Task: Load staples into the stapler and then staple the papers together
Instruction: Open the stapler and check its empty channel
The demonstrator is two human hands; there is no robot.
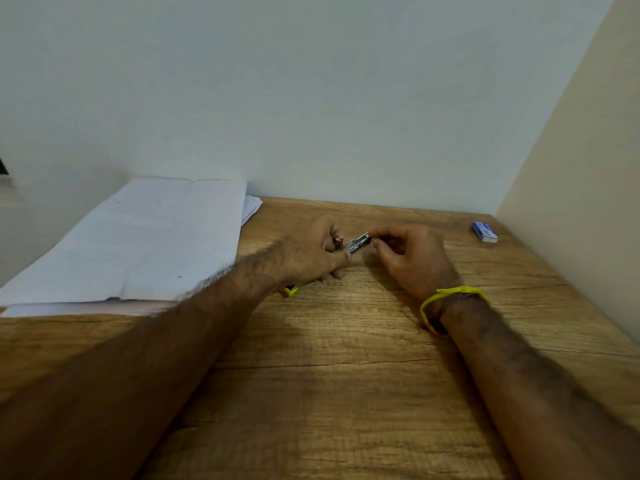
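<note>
- Our left hand (311, 251) is wrapped tight round the stapler (337, 244), mostly hidden in the fist, a yellow-green end poking out near the wrist. We judge that grip steadies it for loading.
- Our right hand (408, 258) pinches the silver strip of staples (360, 242) between thumb and fingertips, feeding it leftward toward the stapler's open channel.
- One stack of papers (138, 244) waits on the far left of the table (346, 375), clear of the work.
- One small blue staple box (485, 232) sits far right.
- Count: one stapler, one strip, one box, two hands.
</note>
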